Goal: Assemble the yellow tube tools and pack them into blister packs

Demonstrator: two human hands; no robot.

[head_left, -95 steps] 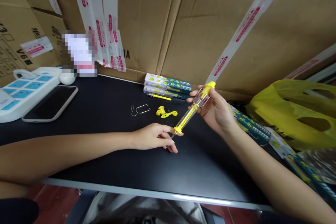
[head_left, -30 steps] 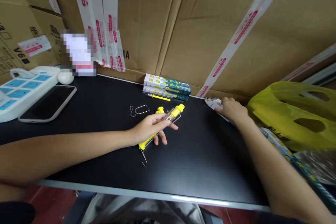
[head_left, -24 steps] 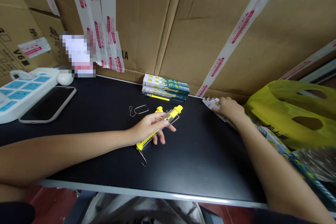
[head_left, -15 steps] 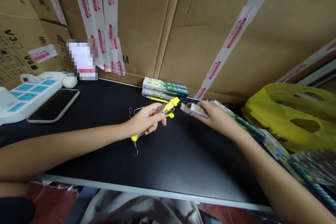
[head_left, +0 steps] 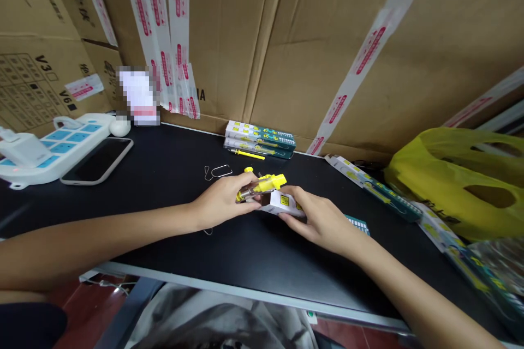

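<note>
Over the black tabletop (head_left: 245, 262), my left hand (head_left: 223, 199) is closed round a spring scale (head_left: 268, 184) with a clear body and a yellow end pointing right. My right hand (head_left: 325, 221) grips a slim white-and-teal box (head_left: 284, 204) whose left end is open, close beneath the scale. The fingers hide part of both. Behind my left hand lie bent wire pieces (head_left: 221, 170) and a small yellow part (head_left: 248, 169). A thin yellow rod (head_left: 248, 154) rests farther back.
Stacked similar boxes (head_left: 260, 139) stand against the cardboard wall (head_left: 327, 22). More boxes (head_left: 372, 185) line the right side near a yellow plastic bag (head_left: 450, 180). On the left are a phone (head_left: 98, 161) and a white power strip (head_left: 67, 147).
My right hand has brought the box left and down to the spring scale. The scale has turned flatter in my left hand. Wire pieces and the small yellow part now show on the table.
</note>
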